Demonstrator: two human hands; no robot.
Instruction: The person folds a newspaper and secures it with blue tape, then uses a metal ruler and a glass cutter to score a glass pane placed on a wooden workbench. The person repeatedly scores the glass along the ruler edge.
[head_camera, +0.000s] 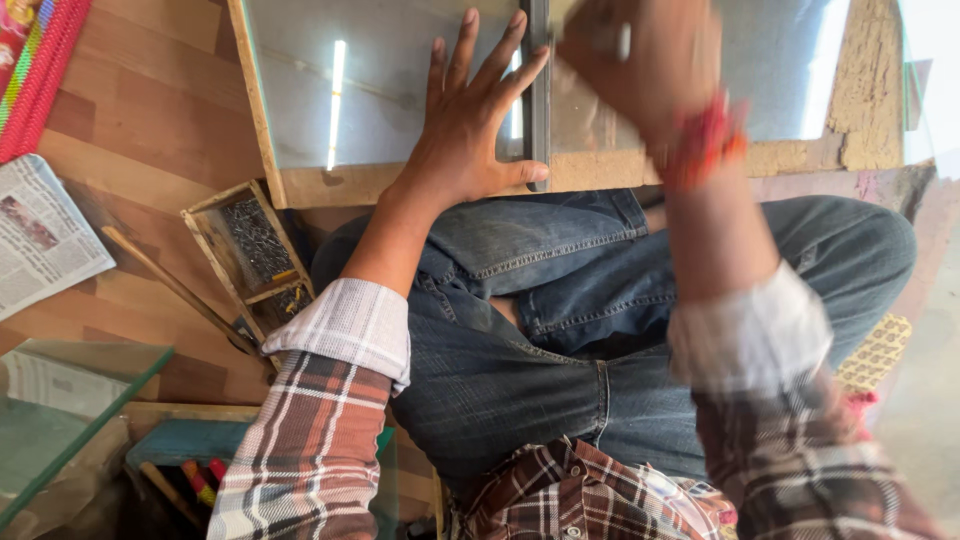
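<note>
Motion-blurred right hand (640, 60) perhaps grips something small, indistinct.

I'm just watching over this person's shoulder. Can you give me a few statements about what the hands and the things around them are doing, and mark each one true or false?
1. The left hand lies flat with spread fingers on the glass sheet. True.
2. The right hand is sharp and still. False: it is blurred, above the dark straightedge.
3. A wooden box of small nails sits beside the left forearm. True.
4. The folded newspaper lies on the glass sheet. False: it lies on the wooden floor, far left.
5. The person wears blue jeans. True.
</note>
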